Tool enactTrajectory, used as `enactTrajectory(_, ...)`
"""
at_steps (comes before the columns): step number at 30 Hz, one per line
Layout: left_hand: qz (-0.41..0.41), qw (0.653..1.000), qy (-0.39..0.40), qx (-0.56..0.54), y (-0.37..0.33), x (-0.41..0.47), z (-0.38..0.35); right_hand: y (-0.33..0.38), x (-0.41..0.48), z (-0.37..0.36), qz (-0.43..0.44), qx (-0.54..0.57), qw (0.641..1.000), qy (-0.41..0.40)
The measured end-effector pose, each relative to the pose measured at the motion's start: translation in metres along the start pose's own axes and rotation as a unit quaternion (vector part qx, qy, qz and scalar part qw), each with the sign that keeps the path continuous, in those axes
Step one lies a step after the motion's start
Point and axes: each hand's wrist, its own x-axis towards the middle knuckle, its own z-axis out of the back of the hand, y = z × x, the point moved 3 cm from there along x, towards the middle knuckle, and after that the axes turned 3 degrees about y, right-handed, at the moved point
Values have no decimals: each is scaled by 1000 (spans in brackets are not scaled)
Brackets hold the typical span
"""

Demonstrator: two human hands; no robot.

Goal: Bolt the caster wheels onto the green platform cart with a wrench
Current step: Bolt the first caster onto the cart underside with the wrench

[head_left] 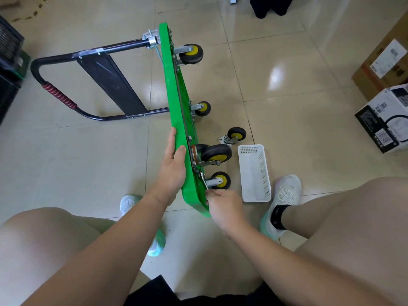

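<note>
Green cart (174, 102) standing on edge on the floor, left hand (174, 164) bracing its top edge with fingers mostly straight, right hand (223, 206) gripping wrench (204, 181) at the near caster (220, 180), spare caster (234, 136) lying beside white basket (256, 173)

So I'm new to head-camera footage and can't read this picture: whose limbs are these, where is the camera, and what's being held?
The camera sits on a person's head, looking down, so you see their own arms, legs and shoes. The green platform cart stands on its side on the floor, underside facing right. The left hand rests flat against its upper edge to steady it. The right hand grips a wrench set near the closest caster. One loose caster and a white basket lie on the floor beside it.
</note>
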Motion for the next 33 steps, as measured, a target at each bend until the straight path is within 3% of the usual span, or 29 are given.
enactTrajectory(9,-3,1000,1,-7,1,1,0,6,-4,-3,61,-93,994,14)
enactTrajectory(11,-3,1000,3,-6,1,1,0,2,-1,-5,36,-66,997,33)
enactTrajectory(14,-5,1000,1,-6,0,1,1,-3,1,-5,-54,92,991,77)
enactTrajectory(16,-1,1000,1,-5,0,1,1,-3,6,0,-79,132,983,97)
enactTrajectory(22,-1,1000,0,-9,1,2,0,-7,20,1,-105,119,979,127)
enactTrajectory(33,-4,1000,18,-17,2,3,1,-31,55,-5,-73,72,984,145)
